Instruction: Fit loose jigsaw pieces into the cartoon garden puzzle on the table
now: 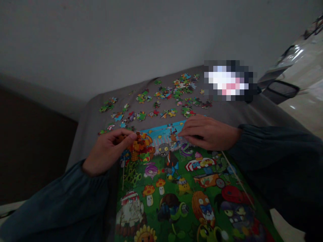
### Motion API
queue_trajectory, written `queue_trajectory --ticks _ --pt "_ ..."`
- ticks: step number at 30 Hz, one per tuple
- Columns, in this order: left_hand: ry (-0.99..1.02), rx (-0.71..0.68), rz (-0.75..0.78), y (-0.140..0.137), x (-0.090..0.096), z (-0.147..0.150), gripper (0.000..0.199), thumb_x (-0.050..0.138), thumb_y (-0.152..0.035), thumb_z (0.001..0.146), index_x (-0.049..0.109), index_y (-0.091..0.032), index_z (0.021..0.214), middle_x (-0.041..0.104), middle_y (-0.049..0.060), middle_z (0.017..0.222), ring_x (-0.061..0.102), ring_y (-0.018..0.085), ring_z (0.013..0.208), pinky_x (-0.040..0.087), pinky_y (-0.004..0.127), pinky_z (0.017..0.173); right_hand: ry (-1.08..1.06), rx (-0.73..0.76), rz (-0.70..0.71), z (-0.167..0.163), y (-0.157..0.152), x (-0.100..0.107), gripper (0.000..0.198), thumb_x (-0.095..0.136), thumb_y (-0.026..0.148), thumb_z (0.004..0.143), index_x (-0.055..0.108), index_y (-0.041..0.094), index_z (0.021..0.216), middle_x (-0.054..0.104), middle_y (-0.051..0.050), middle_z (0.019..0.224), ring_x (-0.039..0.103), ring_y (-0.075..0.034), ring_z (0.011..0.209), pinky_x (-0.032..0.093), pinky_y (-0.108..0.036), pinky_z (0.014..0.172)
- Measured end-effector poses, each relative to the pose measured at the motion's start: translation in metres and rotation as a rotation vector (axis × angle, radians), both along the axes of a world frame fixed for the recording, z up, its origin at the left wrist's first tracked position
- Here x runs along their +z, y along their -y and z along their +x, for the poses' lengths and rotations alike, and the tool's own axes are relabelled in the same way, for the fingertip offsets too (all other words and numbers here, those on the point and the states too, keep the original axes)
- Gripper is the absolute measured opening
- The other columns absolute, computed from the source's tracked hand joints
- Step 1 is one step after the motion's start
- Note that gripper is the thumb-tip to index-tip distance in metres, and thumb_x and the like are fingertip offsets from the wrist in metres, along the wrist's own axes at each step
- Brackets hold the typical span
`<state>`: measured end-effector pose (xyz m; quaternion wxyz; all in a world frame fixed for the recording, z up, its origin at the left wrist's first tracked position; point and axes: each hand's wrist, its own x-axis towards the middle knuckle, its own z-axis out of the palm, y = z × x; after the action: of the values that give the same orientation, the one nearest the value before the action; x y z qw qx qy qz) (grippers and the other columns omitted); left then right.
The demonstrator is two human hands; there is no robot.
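A jigsaw picture board (164,178) with cartoon plants and zombies on green ground lies before me, a blue sky strip along its far edge. My left hand (112,148) is at the board's far left corner, thumb and fingertips pinched together beside an orange cartoon figure. Whatever that pinch holds is hidden. Over the far right part, my right hand (207,132) is closed, its fingertips down near the blue strip. Nothing can be made out between those fingers. Beyond the board, loose jigsaw pieces (141,116) lie scattered, several of them close to my left hand.
A grey cloth (98,111) covers the surface under the board and pieces. More pieces form a heap (185,84) towards the pale wall (126,43). At the back right is a blurred-out bright object (227,80), with a dark-framed item (282,88) beside it.
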<state>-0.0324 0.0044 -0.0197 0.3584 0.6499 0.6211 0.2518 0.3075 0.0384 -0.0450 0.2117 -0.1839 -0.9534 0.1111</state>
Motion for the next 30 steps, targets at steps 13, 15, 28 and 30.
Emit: queue_trajectory --ticks 13,15,28,30 --pt "-0.034 0.005 0.039 -0.001 0.002 0.001 0.042 0.077 -0.060 0.074 0.076 -0.022 0.092 0.081 0.006 0.090 0.074 0.021 0.076 0.059 0.028 0.065 0.005 0.002 0.014 0.000 0.001 0.001 0.031 0.046 0.023 0.109 0.074 0.016 0.118 0.078 -0.008 0.104 0.066 -0.021 0.100 0.050 -0.039 0.092" --pt "-0.047 -0.011 0.038 -0.001 0.000 0.001 0.041 0.076 -0.059 0.075 0.078 -0.023 0.094 0.083 0.006 0.093 0.076 0.023 0.080 0.062 0.030 0.070 0.004 0.003 0.012 0.000 0.001 0.001 0.031 0.046 0.023 0.108 0.074 0.015 0.118 0.078 -0.009 0.104 0.066 -0.022 0.100 0.050 -0.039 0.092" --pt "-0.013 -0.012 -0.004 0.003 -0.008 0.005 0.037 0.078 -0.058 0.075 0.074 -0.021 0.077 0.081 0.006 0.078 0.073 0.019 0.067 0.053 0.026 0.058 0.023 -0.011 0.010 -0.001 0.000 -0.002 0.031 0.045 0.023 0.109 0.075 0.015 0.114 0.077 -0.010 0.101 0.065 -0.022 0.099 0.049 -0.040 0.090" --pt "-0.007 -0.023 -0.010 0.003 -0.009 0.004 0.037 0.079 -0.057 0.074 0.073 -0.021 0.076 0.081 0.007 0.076 0.073 0.019 0.066 0.053 0.026 0.057 0.012 -0.008 0.007 -0.001 0.001 -0.002 0.030 0.046 0.023 0.108 0.074 0.015 0.116 0.077 -0.009 0.102 0.065 -0.022 0.099 0.049 -0.039 0.091"
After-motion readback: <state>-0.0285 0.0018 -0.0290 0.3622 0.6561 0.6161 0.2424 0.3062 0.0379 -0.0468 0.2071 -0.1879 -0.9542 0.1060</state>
